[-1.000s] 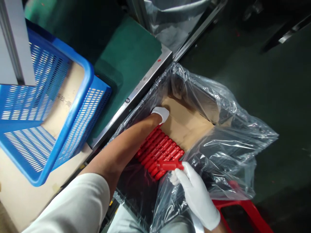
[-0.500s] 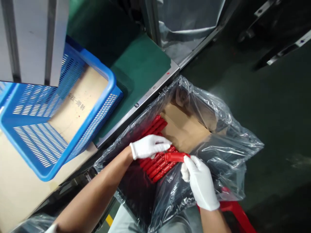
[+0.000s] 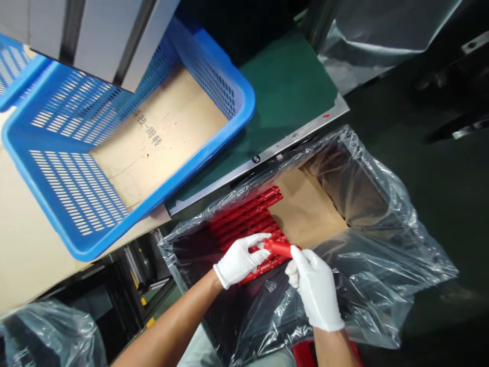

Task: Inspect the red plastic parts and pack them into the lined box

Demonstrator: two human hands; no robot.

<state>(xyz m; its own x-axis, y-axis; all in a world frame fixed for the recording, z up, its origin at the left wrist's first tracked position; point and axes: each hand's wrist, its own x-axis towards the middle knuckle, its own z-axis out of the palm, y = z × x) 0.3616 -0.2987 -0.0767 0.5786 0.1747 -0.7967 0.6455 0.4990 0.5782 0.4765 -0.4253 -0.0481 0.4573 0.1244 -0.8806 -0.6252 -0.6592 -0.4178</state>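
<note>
Both my hands wear white gloves. My right hand (image 3: 315, 288) pinches one end of a red cylindrical piece (image 3: 278, 248) above a row of several like red pieces (image 3: 244, 216). My left hand (image 3: 240, 260) touches the other end of that piece with its fingertips and lies over the row. The red pieces lie side by side on brown cardboard (image 3: 305, 214) inside a box lined with a clear plastic bag (image 3: 374, 214).
A blue perforated basket (image 3: 183, 168) with a cardboard sheet in its bottom stands on the bench at the left. A green mat (image 3: 290, 97) with a metal edge borders the bagged box. More clear plastic (image 3: 49, 331) lies at lower left. A red stool part (image 3: 305, 354) shows below.
My left hand has drawn back from the far end of the box to the held red piece. The view has swung left, showing more of the blue basket.
</note>
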